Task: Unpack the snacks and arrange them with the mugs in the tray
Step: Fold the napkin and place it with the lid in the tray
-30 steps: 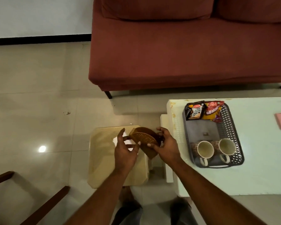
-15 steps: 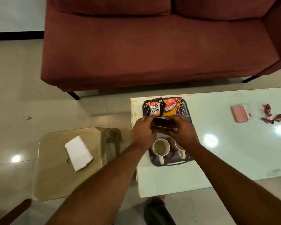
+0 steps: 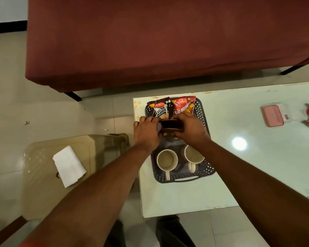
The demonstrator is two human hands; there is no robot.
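Both hands, left hand and right hand, close their grip on a small round dark brown bowl, held over the middle of the dark perforated plastic tray on the pale glass worktop. Behind it lie a salted peanuts packet and a red snack packet; two cream mugs stand nearer.

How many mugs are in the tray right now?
2: one cream ceramic mug near-left in the dark perforated plastic tray, another cream mug near-right, partly under the right wrist.
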